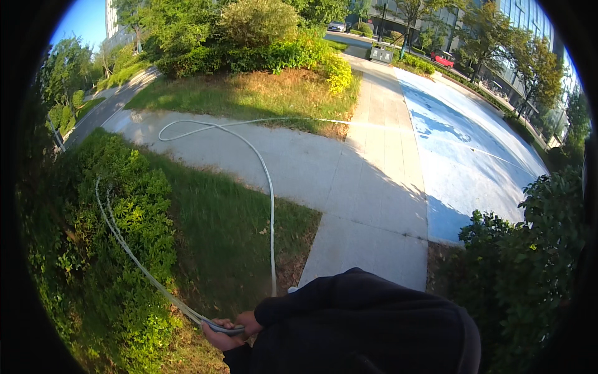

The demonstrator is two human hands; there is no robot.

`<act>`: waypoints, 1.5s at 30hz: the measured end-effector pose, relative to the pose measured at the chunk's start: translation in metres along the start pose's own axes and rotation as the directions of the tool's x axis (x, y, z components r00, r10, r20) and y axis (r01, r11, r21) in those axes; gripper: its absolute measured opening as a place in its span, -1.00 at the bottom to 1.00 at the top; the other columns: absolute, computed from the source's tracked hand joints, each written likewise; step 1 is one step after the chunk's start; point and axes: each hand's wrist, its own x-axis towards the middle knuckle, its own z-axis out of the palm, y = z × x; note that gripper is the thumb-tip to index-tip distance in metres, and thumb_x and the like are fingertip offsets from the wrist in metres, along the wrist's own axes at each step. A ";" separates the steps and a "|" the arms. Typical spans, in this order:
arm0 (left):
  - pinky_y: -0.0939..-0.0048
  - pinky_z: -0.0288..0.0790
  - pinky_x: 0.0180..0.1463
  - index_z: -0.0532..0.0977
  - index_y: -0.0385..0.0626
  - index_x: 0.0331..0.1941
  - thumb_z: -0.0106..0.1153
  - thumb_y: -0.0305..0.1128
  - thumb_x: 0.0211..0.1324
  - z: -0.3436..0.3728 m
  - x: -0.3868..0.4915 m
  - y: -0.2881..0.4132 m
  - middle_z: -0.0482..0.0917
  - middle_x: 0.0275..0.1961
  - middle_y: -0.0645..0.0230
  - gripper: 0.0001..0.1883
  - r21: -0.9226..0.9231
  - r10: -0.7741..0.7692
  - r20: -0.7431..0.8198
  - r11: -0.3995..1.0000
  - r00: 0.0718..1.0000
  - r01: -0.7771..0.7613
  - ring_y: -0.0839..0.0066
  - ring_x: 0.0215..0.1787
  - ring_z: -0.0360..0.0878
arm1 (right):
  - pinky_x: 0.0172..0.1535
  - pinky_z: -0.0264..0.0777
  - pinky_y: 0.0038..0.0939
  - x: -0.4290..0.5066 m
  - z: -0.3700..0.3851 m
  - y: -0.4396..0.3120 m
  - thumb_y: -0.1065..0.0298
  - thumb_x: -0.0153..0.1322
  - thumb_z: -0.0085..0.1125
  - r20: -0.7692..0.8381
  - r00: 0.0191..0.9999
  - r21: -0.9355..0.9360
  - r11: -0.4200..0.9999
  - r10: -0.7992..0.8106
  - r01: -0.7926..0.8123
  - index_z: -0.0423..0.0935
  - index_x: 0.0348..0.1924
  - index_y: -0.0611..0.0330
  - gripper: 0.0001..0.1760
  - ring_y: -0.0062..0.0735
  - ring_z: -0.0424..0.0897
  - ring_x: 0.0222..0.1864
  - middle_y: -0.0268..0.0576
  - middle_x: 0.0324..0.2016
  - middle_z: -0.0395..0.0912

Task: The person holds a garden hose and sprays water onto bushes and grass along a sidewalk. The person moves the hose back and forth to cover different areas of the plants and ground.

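My left hand (219, 337) is closed around a light grey hose (161, 289) at the bottom of the view. Touching the same hose just right of it is my right hand (248, 321), partly covered by a dark sleeve. From the hands, more than one strand of hose runs up and left over a green hedge. A further length rises from behind my right forearm, crosses the grass, and makes a narrow loop on the concrete path (299, 154). From that loop it stretches right across the paving towards a blue-and-white painted surface (458, 154).
Leafy hedges stand at left (140, 215) and lower right (518, 262). A grass strip (215, 219) lies between the left hedge and the path. Farther off are shrubs (261, 28), a grey bin (381, 54), a red vehicle (442, 58) and a road.
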 end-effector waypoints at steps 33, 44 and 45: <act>0.46 0.23 -0.61 0.25 -0.04 -0.52 -0.10 0.01 0.27 0.041 0.017 -0.019 0.29 -0.64 0.44 -0.60 0.057 0.000 0.019 0.998 1.000 -0.001 0.53 -0.71 0.25 | -0.31 0.35 -0.15 0.009 -0.043 0.022 0.05 0.14 0.25 0.107 0.994 0.038 0.999 0.031 -0.036 0.52 -0.34 0.24 -0.58 -0.17 0.58 -0.38 -0.02 -0.49 0.56; 0.44 0.39 -0.12 0.49 -0.27 -0.34 -0.28 -0.09 0.33 0.037 0.039 -0.021 0.52 -0.43 0.29 -0.52 0.323 -0.039 0.160 0.946 0.986 -0.015 0.42 -0.32 0.49 | 0.03 0.26 -0.31 -0.002 -0.077 -0.051 -0.25 0.43 -0.13 -0.059 0.988 0.506 0.858 0.140 -0.091 0.48 -0.03 0.30 -0.31 -0.31 0.42 -0.04 -0.04 -0.10 0.49; 0.44 0.39 -0.06 0.53 -0.30 -0.29 -0.30 -0.11 0.35 0.034 0.047 -0.025 0.56 -0.38 0.27 -0.50 0.347 -0.024 0.202 0.937 0.979 -0.049 0.40 -0.27 0.51 | 0.05 0.25 -0.33 -0.008 -0.085 -0.068 -0.29 0.46 -0.20 -0.067 0.975 0.464 0.871 0.213 -0.159 0.47 0.01 0.30 -0.27 -0.32 0.41 -0.02 -0.03 -0.07 0.47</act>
